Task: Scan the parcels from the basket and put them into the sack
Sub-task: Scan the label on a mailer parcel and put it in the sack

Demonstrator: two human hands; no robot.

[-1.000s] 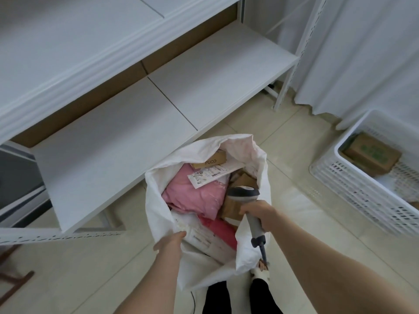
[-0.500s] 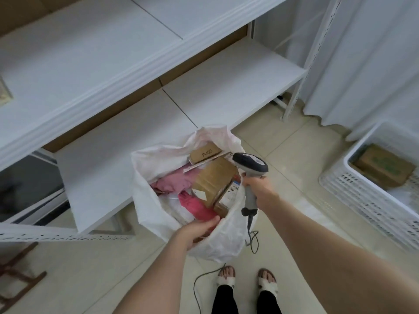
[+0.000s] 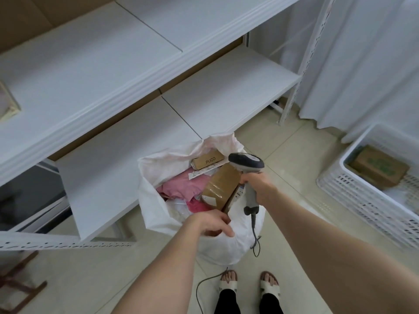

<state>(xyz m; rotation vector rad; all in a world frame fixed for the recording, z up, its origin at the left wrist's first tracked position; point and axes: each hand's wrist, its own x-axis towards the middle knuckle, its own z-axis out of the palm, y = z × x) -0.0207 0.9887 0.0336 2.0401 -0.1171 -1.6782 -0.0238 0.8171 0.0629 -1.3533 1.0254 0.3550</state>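
At the sack's near rim, the fingers of the left hand (image 3: 210,224) curl over the white fabric and grasp it. I judge this is to hold the mouth wide and stop the soft sack (image 3: 156,207) from slumping. Just to the right, the right hand (image 3: 258,186) is wrapped round the grip of the scanner (image 3: 246,160). The scanner's head is tipped over the sack's far-right edge, and its cable (image 3: 255,234) hangs down the outside of the sack to the floor. The scanner looks parked in the hand rather than aimed at any label.

Inside the sack a brown box (image 3: 221,184) leans on its edge against the right wall, uppermost in the pile. A small PUCO box (image 3: 207,160) and a pink bag (image 3: 179,184) lie behind and beside it. The sack looks nearly full.

Well apart on the right stands the white basket (image 3: 362,200), with a carton (image 3: 381,166) lying in it not yet taken, so work remains; its far end is cut off by the frame.

The sack stands on a pale tiled floor (image 3: 294,155), pushed up against the lower board of a white shelf (image 3: 113,64). A white curtain (image 3: 362,64) hangs behind the basket. The person's sandalled feet are just behind the sack.
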